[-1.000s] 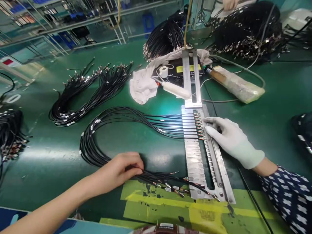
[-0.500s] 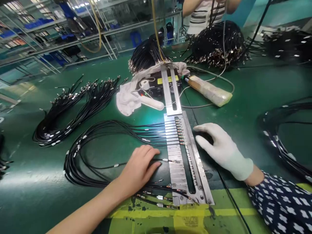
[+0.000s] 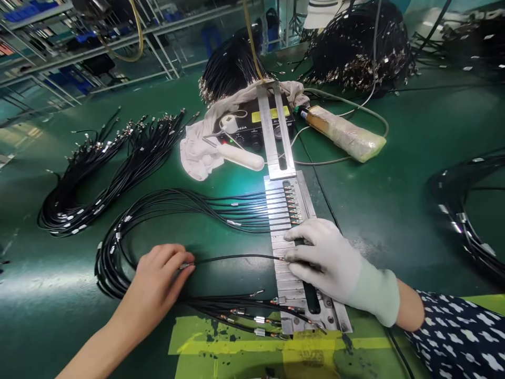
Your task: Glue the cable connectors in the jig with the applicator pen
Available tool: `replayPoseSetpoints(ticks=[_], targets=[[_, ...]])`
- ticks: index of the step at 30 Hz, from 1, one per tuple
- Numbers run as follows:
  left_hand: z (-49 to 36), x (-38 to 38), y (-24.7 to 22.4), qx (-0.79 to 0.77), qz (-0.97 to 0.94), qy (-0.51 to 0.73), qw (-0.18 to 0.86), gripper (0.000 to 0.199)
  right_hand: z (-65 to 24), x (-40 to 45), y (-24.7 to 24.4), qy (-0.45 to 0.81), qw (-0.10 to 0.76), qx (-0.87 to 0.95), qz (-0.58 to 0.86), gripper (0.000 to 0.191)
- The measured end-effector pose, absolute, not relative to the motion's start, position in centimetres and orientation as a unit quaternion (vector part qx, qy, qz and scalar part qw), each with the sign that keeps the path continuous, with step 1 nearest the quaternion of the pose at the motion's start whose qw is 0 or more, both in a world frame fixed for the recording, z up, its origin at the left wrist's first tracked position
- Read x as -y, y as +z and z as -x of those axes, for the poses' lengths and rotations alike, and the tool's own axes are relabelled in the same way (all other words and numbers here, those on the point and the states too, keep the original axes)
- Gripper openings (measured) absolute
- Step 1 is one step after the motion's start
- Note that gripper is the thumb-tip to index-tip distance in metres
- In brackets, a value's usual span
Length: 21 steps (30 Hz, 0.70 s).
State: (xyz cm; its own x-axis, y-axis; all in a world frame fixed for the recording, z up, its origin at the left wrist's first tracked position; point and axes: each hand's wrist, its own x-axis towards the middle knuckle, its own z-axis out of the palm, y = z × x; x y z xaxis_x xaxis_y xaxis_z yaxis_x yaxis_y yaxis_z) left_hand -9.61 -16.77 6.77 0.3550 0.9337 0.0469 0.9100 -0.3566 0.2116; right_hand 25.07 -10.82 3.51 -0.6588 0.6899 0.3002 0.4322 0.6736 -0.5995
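Observation:
A single black cable runs between my two hands. My bare left hand pinches it near a small silver label at the left. My gloved right hand closes on the cable's end over the slotted metal fixture. Several black cables lie side by side in the fixture's upper grooves, their stripped ends and connectors across the slot. More loose cable ends rest at the fixture's lower left. The right fingertips hide part of the held end.
Behind the fixture stand a black control box on white cloth, a white-handled tool and a wrapped tool. Cable bundles lie left, at the back and right. Yellow tape covers the front.
My left hand has slid left along the cable and now pinches it. My right hand has moved left onto the fixture and gripped the cable's end. The view has shifted slightly.

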Motion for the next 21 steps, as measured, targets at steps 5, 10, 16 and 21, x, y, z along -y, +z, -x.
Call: replayPoseSetpoints(ticks=[5,10,16,21], targets=[[4.1,16.1,5.7,-0.481,-0.865,0.103,0.101,0.026,-26.5,9.7,4.1,0.248,0.301,0.832,0.395,0.014],[0.2,13.9,4.0,-0.426,-0.872,0.159,0.181,0.018,-28.9,7.9,3.1,0.283,0.33,0.772,0.464,0.012],[-0.2,11.5,4.3,-0.39,-0.879,0.196,0.193,0.034,-29.2,7.4,2.8,0.336,0.344,0.724,0.495,0.009],[-1.5,10.2,4.5,-0.378,-0.901,0.161,0.14,0.03,-29.0,7.4,3.0,0.335,0.338,0.725,0.497,0.011]])
